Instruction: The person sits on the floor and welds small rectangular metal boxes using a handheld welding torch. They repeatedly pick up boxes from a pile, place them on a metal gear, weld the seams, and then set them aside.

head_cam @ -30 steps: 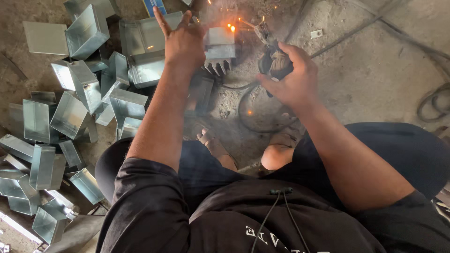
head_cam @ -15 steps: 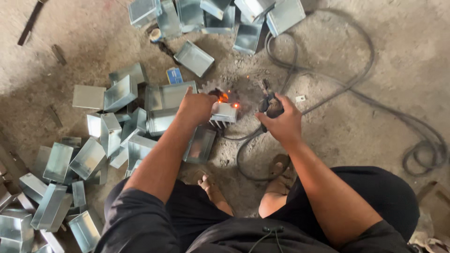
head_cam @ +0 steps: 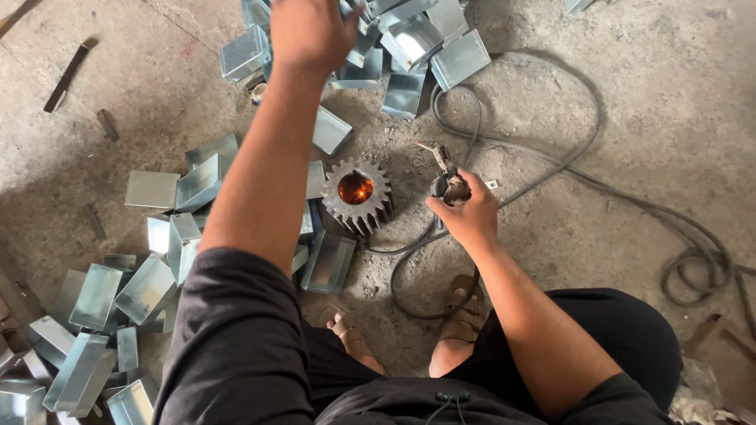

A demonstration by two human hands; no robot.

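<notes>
Concrete floor under me, dusty, metal boxes scattered everywhere; my left hand is stretched out over the far pile of boxes, and I can't tell if it's closed on one yet; right hand is wrapped around the welding holder, rod sticking up. Gear sits between them, centre glowing orange; brushing it with my arm looks like an easy burn, and the cable looping near my sandals could snag.

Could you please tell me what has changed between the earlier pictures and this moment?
The left hand has left the metal box it steadied on the gear and reached up to the far pile of boxes. That box is gone from the gear, whose centre glows; the sparks have stopped. The right hand still holds the electrode holder.
</notes>
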